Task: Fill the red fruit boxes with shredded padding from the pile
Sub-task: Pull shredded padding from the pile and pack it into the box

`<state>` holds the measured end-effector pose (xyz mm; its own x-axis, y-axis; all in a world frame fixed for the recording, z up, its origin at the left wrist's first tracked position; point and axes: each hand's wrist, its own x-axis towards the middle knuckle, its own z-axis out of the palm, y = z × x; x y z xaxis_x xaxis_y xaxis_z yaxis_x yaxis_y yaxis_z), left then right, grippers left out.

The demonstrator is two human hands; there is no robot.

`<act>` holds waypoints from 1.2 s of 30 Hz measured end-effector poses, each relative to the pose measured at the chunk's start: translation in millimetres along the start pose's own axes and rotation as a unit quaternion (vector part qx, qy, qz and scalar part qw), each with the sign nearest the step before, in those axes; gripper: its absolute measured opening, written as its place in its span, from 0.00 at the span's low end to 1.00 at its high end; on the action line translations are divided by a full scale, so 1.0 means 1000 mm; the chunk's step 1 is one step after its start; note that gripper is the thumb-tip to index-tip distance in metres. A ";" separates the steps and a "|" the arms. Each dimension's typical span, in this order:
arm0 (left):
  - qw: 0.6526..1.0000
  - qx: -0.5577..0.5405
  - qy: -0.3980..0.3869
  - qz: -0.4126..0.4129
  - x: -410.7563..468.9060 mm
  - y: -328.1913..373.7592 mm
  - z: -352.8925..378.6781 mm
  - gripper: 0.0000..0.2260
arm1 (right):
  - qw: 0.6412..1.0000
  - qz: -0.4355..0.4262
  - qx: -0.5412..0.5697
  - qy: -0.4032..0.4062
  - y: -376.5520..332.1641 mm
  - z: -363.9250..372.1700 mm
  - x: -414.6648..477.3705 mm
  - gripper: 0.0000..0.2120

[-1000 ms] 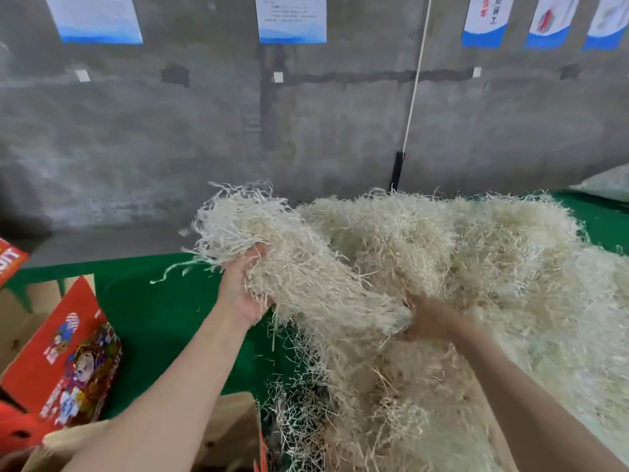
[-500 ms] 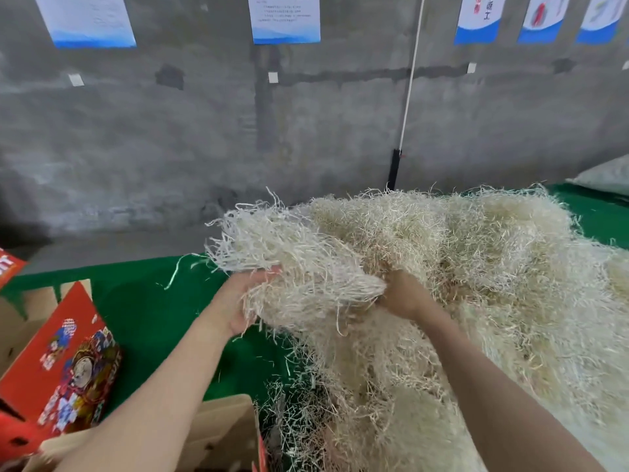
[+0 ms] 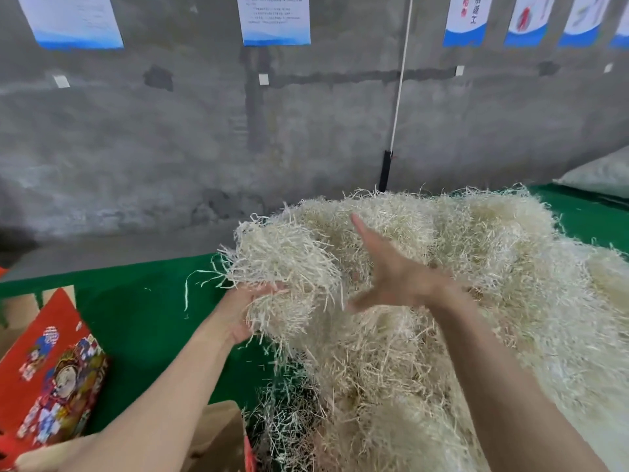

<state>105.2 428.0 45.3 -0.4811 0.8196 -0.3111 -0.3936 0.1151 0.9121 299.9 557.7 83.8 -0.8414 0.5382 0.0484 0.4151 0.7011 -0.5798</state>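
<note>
Head view, read from left to right. At eight o'clock a red fruit box with printed artwork lies tilted on the green table cover, and a brown cardboard flap shows near six o'clock. We cannot see inside either, so how full they are is unknown.

Toward the centre, our left hand sits palm-up beneath a tuft of pale shredded padding, held above the cover at the nine o'clock edge of the pile. Its fingers run under the strands and are half buried, so we cannot tell whether they curl round the tuft or merely carry it.

Just right of that, our right hand is blurred, its fingers spread and released, grasping nothing, beside the tuft and over the pile. The pile fills the frame from the centre out to four o'clock. A white sack lies at two o'clock.

We judge this to be the step of parting one handful for the box. The tuft's right side seems to mingle with the pile, so swinging it toward eight o'clock could drag a trail of strands across the cover. With only one hand beneath it, the loose ends hanging below may shed, or the whole handful may slip short of the box. The box's tilt could also let the padding slide off rather than settle inside.
</note>
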 end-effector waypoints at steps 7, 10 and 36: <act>0.987 -0.122 -0.067 0.074 0.000 0.013 0.019 0.07 | 0.981 0.137 -0.001 -0.137 0.011 0.119 0.025 0.16; 0.989 0.069 -0.111 0.063 0.000 0.012 0.011 0.06 | 0.985 0.146 -0.065 0.062 0.037 0.103 0.030 0.09; 0.865 0.336 0.168 0.332 0.008 0.053 0.041 0.06 | 0.922 0.284 -0.231 0.123 0.098 0.041 -0.003 0.23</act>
<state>112.5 463.3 102.4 -0.6716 0.6334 0.3844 0.5472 0.0743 0.8337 328.5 605.7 -6.5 -0.3620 0.9302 0.0601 0.9160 0.3669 -0.1621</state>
